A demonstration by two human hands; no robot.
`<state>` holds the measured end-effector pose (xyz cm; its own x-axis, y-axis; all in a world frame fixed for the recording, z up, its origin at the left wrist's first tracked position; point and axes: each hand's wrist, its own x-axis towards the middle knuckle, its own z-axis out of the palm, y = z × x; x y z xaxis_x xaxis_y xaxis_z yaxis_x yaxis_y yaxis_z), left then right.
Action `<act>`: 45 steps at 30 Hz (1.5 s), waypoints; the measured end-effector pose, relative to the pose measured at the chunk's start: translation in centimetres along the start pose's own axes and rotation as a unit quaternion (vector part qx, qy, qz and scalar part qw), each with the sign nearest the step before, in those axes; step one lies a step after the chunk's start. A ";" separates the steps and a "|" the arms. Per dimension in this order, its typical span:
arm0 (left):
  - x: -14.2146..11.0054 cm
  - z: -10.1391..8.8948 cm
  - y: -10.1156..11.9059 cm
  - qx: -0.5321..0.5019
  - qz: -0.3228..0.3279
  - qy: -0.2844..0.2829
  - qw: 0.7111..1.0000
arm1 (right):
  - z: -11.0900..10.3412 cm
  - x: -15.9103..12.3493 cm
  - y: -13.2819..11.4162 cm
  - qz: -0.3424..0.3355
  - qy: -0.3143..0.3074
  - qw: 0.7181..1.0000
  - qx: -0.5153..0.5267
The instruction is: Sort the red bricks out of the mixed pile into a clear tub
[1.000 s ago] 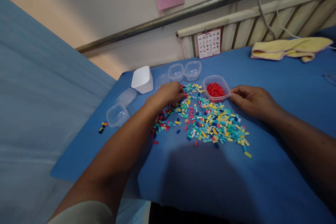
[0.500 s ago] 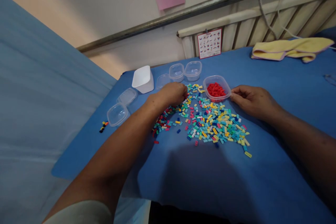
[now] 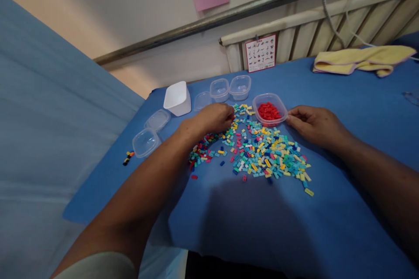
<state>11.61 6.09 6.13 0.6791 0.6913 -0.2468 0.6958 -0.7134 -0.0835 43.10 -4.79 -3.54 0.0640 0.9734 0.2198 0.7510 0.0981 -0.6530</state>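
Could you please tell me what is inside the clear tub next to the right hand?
The tub holds only red bricks, heaped in its middle. They cover its floor there, so anything beneath the top bricks cannot be seen.

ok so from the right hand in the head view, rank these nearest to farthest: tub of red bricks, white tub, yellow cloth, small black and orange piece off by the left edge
1. tub of red bricks: just left of the right hand, at its fingertips.
2. yellow cloth: behind it, at the table's far right.
3. white tub: across the brick pile, far left.
4. small black and orange piece: farthest, near the left edge.
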 end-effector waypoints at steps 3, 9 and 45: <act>0.3 0.1 0.3 0.005 0.005 -0.003 1.000 | -0.1 -0.1 -0.1 0.003 0.001 1.000 -0.001; 0.6 -0.1 0.7 0.019 0.004 -0.014 1.000 | 0.0 -0.1 0.0 -0.005 0.004 1.000 -0.002; 3.4 -4.4 3.5 -0.167 0.041 0.149 0.974 | 0.0 0.0 -0.2 0.011 -0.007 1.000 0.008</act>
<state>17.44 6.46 9.28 0.7392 0.6712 0.0551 0.6393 -0.7252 0.2557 43.01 -4.79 -3.41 0.0716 0.9781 0.1953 0.7395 0.0793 -0.6684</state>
